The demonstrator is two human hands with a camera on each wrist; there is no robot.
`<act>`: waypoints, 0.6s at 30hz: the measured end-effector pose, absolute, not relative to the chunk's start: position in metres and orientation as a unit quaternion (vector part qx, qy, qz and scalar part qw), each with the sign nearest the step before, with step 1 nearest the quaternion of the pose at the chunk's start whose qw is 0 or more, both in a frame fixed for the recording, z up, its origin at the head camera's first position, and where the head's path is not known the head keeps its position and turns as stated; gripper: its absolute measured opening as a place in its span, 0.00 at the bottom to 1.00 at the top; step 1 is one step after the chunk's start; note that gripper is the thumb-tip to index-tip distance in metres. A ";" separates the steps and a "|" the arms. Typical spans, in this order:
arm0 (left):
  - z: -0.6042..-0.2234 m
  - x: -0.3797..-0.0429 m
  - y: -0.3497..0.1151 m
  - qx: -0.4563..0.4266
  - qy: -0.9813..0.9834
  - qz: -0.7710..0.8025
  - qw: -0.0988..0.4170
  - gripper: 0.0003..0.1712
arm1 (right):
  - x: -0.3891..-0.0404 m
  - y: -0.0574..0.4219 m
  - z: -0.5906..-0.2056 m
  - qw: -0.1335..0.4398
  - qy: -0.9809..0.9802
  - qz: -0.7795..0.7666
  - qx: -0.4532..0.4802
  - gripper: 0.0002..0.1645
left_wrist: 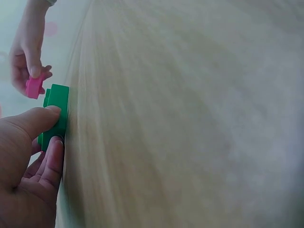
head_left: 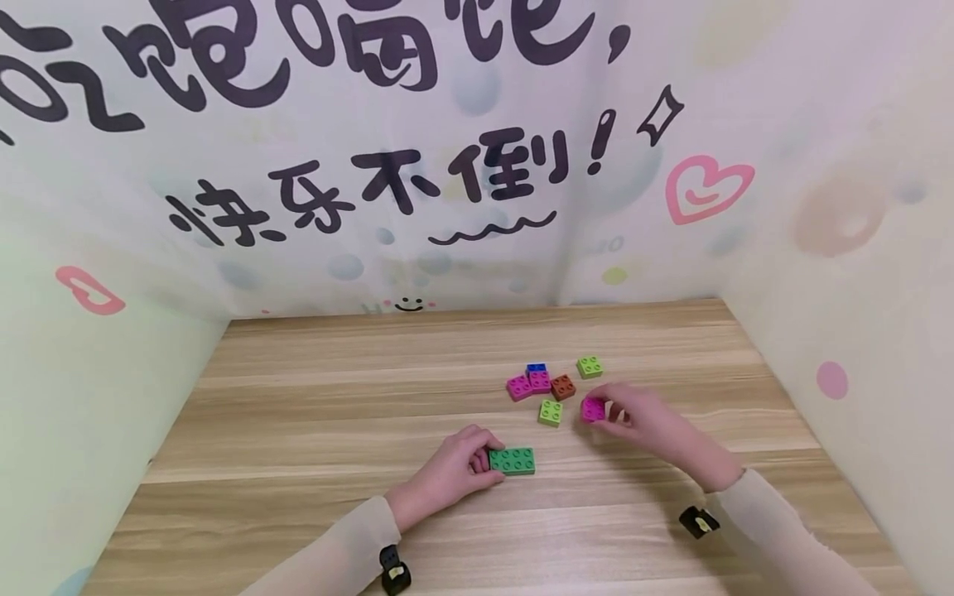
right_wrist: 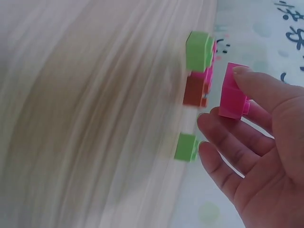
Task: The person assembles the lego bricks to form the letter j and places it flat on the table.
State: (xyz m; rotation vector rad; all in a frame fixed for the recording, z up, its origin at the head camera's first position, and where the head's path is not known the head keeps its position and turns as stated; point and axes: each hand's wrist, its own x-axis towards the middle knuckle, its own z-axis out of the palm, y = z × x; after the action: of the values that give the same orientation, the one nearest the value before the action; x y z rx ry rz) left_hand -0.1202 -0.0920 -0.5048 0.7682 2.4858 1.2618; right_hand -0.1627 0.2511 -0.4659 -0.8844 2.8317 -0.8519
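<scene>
Head view: left hand (head_left: 453,473) at the left end of a green brick (head_left: 513,461), two rows of four studs, lying on table (head_left: 320,381); fingers bent round that end, thumb on near side, fingertips on far side. Right hand (head_left: 635,418) pinches a small pink brick (head_left: 593,410) at the fingertips. Near lime brick (head_left: 551,413) just left of the right fingers; far lime brick (head_left: 590,367) beyond them. Brown brick (head_left: 562,386) past the right fingers, to the left. Further left of those fingers, two other pink bricks (head_left: 519,387) close together, blue brick (head_left: 536,367) partly hidden behind one. Light sleeves (head_left: 782,526), black straps (head_left: 699,522) at the wrists. Printed backdrop (head_left: 477,273) behind, well beyond both hands.

Left wrist view: left thumb presses one face of the green brick, other fingers under its lower end in view; brick sits at the table surface. Right hand beyond the left fingers, pink brick gripped between thumb and fingers, raised.

Right wrist view: pink brick between right thumb and fingers, clear of the table. One lime brick beside the lower fingertips, can't tell if touching. Brown brick, other lime brick past the held brick, pink partly hidden behind.
</scene>
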 end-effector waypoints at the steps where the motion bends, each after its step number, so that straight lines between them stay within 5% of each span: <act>1: -0.505 -0.120 -0.092 0.264 0.853 0.433 0.124 0.18 | -0.162 0.249 -0.465 0.027 0.915 -0.274 -0.294 0.21; 18: -0.504 -0.120 -0.092 0.267 0.854 0.431 0.115 0.18 | -0.142 0.218 -0.462 0.076 0.885 -0.304 -0.344 0.21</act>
State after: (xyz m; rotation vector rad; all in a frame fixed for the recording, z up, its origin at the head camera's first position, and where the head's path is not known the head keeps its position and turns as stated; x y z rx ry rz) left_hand -0.1199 -0.0919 -0.5041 0.7829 2.5046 1.2621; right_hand -0.1423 0.2178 -0.4619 -1.0322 2.6538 -0.9128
